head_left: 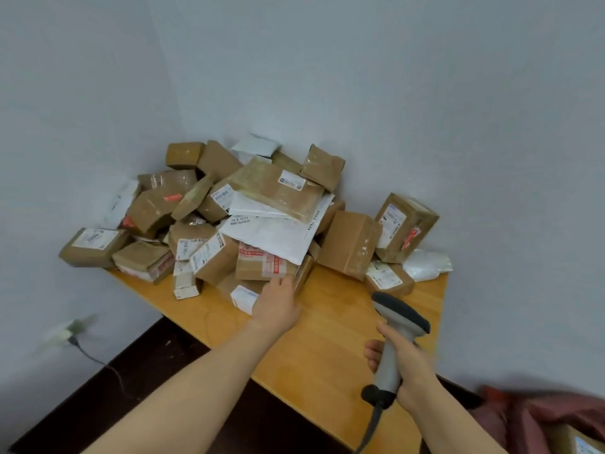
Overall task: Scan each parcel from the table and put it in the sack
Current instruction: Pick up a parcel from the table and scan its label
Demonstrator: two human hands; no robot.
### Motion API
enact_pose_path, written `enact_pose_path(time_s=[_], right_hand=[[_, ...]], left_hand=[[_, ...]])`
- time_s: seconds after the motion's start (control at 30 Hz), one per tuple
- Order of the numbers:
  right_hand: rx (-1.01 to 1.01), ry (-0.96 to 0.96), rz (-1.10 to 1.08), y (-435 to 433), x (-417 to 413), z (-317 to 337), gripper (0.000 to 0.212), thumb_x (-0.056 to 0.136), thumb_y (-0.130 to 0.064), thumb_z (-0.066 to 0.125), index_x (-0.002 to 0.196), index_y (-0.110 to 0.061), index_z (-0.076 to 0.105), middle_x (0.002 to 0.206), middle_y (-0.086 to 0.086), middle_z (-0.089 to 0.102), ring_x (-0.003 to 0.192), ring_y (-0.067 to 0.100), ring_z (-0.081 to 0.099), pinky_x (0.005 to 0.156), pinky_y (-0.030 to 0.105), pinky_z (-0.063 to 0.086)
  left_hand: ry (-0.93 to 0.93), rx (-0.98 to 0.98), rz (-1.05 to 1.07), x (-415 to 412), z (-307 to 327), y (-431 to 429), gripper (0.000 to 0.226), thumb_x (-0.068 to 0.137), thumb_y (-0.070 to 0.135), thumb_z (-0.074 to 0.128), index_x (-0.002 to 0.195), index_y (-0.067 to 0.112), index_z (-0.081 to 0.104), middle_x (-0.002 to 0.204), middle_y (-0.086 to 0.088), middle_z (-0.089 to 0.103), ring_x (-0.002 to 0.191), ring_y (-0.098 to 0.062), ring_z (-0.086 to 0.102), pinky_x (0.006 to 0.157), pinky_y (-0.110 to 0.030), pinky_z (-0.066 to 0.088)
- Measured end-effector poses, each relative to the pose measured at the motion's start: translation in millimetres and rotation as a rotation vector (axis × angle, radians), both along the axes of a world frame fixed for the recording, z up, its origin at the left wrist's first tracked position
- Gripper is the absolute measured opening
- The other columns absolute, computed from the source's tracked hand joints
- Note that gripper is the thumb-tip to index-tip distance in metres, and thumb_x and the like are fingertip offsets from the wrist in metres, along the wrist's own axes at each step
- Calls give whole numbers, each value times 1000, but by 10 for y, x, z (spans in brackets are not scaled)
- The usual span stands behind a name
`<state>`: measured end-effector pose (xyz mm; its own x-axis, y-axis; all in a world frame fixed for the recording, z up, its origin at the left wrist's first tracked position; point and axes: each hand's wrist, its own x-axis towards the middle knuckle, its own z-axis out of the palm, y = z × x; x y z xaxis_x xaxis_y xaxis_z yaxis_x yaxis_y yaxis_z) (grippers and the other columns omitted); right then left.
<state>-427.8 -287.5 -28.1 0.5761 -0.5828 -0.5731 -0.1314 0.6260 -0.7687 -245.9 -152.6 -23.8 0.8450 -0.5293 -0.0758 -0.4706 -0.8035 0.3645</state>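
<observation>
Wooden table set in a room corner, bearing a heap of parcels against the walls; red sack at lower right, beside the table, with one labelled box showing inside. Left hand reaches forward, fingertips against the lower front edge of a brown parcel with red-printed tape; whether the fingers curl round it cannot be told. Right hand grips the handle of a grey scanner, head raised above the table edge.

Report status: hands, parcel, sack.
Left hand at red-taped parcel, grip unclear. Right hand holds scanner. White mailer lies atop that parcel. Sack at lower right.
</observation>
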Motion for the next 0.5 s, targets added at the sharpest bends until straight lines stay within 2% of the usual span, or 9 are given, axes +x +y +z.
enact_pose_path(time_s=[0.1, 0.2, 0.27, 0.37, 0.43, 0.5], right_hand=[[-7, 3, -30, 125, 601, 37, 33, 84, -20, 75, 102, 4, 63, 65, 17, 67, 51, 25, 63, 47, 30, 52], [-23, 17, -53, 216, 1098, 104, 35, 82, -23, 76, 100, 4, 64, 64, 15, 67, 51, 23, 63, 47, 30, 52], [-26, 31, -61, 239, 1335, 140, 35, 81, -25, 77, 98, 3, 64, 64, 15, 67, 50, 23, 62, 46, 30, 52], [-34, 59, -72, 248, 1582, 162, 35, 80, -27, 77, 92, 4, 66, 64, 16, 67, 48, 22, 61, 46, 29, 50], [-45, 73, -92, 254, 1691, 159, 34, 78, -27, 78, 87, 4, 66, 64, 17, 67, 47, 22, 61, 48, 30, 50], [-51, 82, -110, 262, 1772, 149, 32, 78, -26, 78, 88, 2, 65, 64, 18, 68, 49, 23, 61, 50, 31, 50]], left_hand=[[18, -130, 78, 761, 162, 90, 53, 92, 29, 51, 141, 13, 37, 137, -12, 45, 123, -30, 45, 97, -41, 44], [89, -237, 159, 1480, 357, 52, 68, 94, 32, 54, 149, 9, 22, 149, -16, 33, 135, -32, 35, 105, -42, 36], [185, -390, 263, 1914, 499, -37, 74, 94, 34, 55, 151, 7, 17, 153, -15, 29, 138, -32, 32, 107, -41, 34], [339, -661, 450, 2480, 640, -205, 75, 92, 32, 59, 148, 2, 20, 148, -17, 35, 129, -34, 42, 97, -39, 42], [422, -781, 547, 2774, 674, -297, 78, 89, 37, 63, 146, 1, 24, 142, -16, 40, 123, -34, 45, 88, -38, 42], [500, -869, 602, 3021, 654, -372, 80, 84, 40, 68, 142, 1, 29, 135, -16, 46, 116, -33, 47, 87, -38, 42]])
